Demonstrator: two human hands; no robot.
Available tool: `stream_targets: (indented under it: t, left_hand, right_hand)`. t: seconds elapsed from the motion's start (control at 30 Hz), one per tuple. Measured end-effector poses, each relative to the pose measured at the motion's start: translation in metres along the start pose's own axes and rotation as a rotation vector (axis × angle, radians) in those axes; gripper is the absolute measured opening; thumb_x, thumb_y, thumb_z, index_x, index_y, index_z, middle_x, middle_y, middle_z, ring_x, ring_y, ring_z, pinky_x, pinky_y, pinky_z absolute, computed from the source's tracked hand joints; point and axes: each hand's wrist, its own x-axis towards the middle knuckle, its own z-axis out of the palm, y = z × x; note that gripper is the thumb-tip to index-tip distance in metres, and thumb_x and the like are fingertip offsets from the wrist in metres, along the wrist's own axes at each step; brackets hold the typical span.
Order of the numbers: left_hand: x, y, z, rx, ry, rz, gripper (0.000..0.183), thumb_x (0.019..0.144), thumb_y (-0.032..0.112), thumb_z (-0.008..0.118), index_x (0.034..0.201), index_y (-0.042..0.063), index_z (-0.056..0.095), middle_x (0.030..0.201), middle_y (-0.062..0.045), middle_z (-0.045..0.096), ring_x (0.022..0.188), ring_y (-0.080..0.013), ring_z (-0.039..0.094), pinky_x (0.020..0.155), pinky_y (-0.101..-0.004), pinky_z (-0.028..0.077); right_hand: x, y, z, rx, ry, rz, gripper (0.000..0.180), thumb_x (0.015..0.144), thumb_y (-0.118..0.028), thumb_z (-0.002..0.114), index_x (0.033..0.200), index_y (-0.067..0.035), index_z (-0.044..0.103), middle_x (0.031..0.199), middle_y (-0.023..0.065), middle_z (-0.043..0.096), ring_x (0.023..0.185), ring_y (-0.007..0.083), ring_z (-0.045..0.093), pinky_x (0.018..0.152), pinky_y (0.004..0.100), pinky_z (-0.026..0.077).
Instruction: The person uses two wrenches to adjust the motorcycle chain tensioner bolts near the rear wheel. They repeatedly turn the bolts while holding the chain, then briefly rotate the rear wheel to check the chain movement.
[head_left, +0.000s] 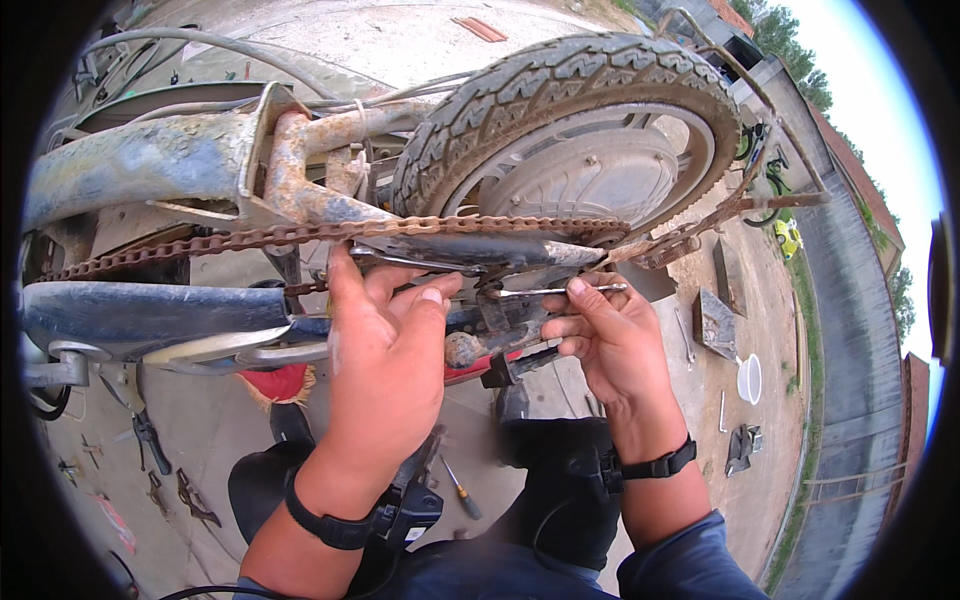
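Note:
A rusty drive chain (375, 227) runs along the frame of an electric bike that lies with its wheel beside me. My left hand (390, 360) has its fingers on a slim silver wrench (420, 259), just below the chain, and the wrench's far end is near a bolt (491, 286). Between thumb and fingers, my right hand (615, 337) grips another thin spanner (551, 291), whose tip reaches the same bolt. Above both tools lies a dark frame stay (480, 249). The fingers partly hide how the left tool is held.
Behind the stay stands the rear tyre (555, 75) with its hub motor (589, 176). The rusty frame tube (150, 165) and a dark chain cover (157, 309) extend left. On the ground lie a screwdriver (463, 491), pliers (196, 499), a wrench (683, 335) and a white bowl (749, 379).

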Motion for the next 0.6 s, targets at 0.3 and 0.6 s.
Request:
stream_targets:
  t: [0.3,0.6]
  left_hand:
    - [0.002,-0.01,-0.004,0.039,0.004,0.031,0.074,0.1,-0.002,0.048,0.158,-0.004,0.003,0.125,-0.023,0.057,0.114,-0.0257,0.066,0.094,-0.0331,0.052]
    - [0.002,-0.012,-0.004,0.056,0.017,0.051,0.069,0.1,-0.002,0.048,0.157,-0.004,0.008,0.124,-0.022,0.059,0.112,-0.0253,0.066,0.094,-0.0341,0.054]
  right_hand:
    - [-0.001,0.007,0.005,0.1,-0.006,-0.025,0.018,0.102,-0.012,0.065,0.111,0.002,0.058,0.093,0.0177,0.073,0.074,0.0228,0.076,0.061,0.0278,0.062]
    - [-0.041,-0.006,0.052,-1.096,-0.032,-0.91,0.022,0.091,-0.007,0.077,0.099,-0.001,0.057,0.088,0.0108,0.069,0.072,0.0184,0.072,0.064,0.0312,0.057]
